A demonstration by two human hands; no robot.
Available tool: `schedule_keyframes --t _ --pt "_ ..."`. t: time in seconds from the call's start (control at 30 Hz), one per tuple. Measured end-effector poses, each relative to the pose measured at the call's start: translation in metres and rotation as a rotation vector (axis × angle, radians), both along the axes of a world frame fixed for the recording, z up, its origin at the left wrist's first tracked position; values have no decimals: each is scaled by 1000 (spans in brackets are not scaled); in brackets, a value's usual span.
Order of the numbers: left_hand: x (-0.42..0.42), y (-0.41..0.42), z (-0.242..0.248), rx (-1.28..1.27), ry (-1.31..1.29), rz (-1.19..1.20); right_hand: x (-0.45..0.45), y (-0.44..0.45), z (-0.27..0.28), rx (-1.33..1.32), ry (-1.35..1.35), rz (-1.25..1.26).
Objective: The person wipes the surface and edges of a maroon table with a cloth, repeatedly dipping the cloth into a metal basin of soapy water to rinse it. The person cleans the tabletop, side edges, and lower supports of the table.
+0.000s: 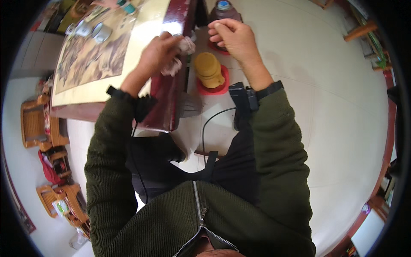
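At the table's dark red edge, my left hand is closed on a crumpled pale pink cloth, parts of which stick out around the fingers. My right hand is raised beyond the edge, its fingers curled; I cannot tell whether anything small is between them. Below and between the hands, a yellow container with a handle stands on a red base on the floor. A dark translucent bottle with a blue cap is just past my right hand. A picture covers part of the table top.
Two cups, one of them metal-looking, and a teal-labelled bottle are on the table. Beneath its edge is a grey translucent bin. A black cable hangs near my right wrist. Wooden chairs are at the far left.
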State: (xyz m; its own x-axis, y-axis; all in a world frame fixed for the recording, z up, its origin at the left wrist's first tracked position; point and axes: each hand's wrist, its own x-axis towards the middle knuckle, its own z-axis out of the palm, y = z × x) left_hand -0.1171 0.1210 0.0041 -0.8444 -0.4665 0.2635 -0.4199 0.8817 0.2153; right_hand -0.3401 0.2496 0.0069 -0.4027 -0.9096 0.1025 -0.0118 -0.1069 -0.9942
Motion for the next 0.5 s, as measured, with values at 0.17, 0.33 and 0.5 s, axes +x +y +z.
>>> schedule_keyframes --t 0.17,0.33,0.5 --pt "70 118 16 -9 -37 44 7 4 -1 39 1 67" --pt "131 154 18 -14 34 125 9 5 -2 111 -4 78" --pt "229 102 -10 -188 17 357 7 7 -5 124 14 88"
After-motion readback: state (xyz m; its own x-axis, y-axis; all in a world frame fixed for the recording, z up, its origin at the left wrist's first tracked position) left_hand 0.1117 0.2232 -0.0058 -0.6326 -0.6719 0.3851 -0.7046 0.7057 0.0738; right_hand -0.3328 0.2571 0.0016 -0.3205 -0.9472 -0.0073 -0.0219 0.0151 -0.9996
